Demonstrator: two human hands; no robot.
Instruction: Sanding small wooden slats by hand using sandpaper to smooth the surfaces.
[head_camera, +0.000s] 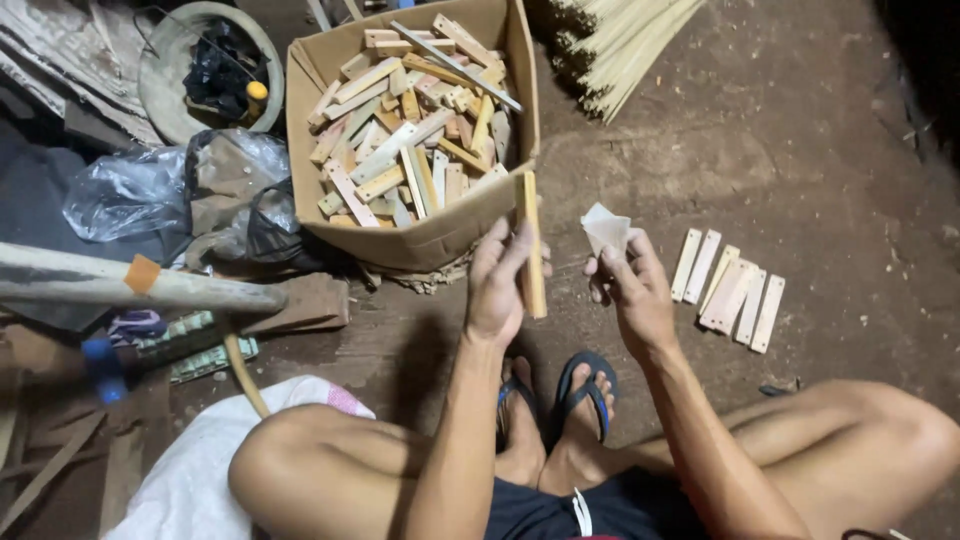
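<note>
This is a rough, informal woodworking spot on a bare dirt floor (800, 130). A cardboard box (420, 235) brims with cut wooden slats, more slats (728, 290) lie in a row on the ground, and a bundle of thin sticks (625, 40), scrap boards (60, 60) and plastic bags (130, 190) crowd around.

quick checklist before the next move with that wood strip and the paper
1. Left hand grips the wooden strip upright: ok.
2. Right hand pinches the folded pale paper, possibly sandpaper: ok.
3. Paper touching the strip: not ok, a gap shows between them.
4. Row of finished-looking strips lies flat on the ground to the right, with room beside it: ok.
5. Cardboard box of wood pieces is open, just beyond the hands: ok.
6. Strip surface smooth or rough: cannot tell.
</note>
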